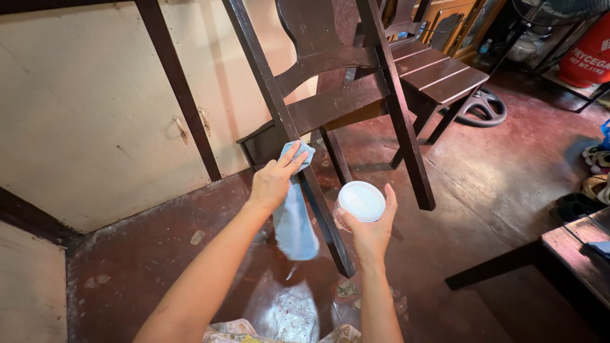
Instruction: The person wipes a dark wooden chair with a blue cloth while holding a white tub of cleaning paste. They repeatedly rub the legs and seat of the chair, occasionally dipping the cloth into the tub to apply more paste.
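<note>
Landmark: the dark wooden chair [330, 101], tipped so that its legs point toward the camera.

1. Cream cabinet panel [89, 108], left of the chair, framed by dark wooden battens; a small metal latch sits on it near the chair's left edge.

2. Left hand [274, 181], at the chair's lower left, where the seat rail meets the near leg. Fingers are curled and spread over a light blue cloth [295, 222], pinning its top against the wood; thumb lies on top. The rest of the cloth hangs loose beside the near leg, touching it.

3. Near chair leg [321, 216], running down and right from the left hand, between the two hands.

4. Right hand [372, 232], just right of the near leg, below the chair's seat. Fingers are wrapped about a small round container with a white lid [361, 201], held upright from below, lid on; thumb rises along its right side. The container is close to the leg but apart from it.

5. Second dark chair [438, 76], behind and right of the landmark chair, standing upright with slatted seat.

6. Black wheel-shaped ring [484, 108], on the red-brown floor right of the second chair.

7. Dark table corner [572, 254], far right of the chair.
</note>
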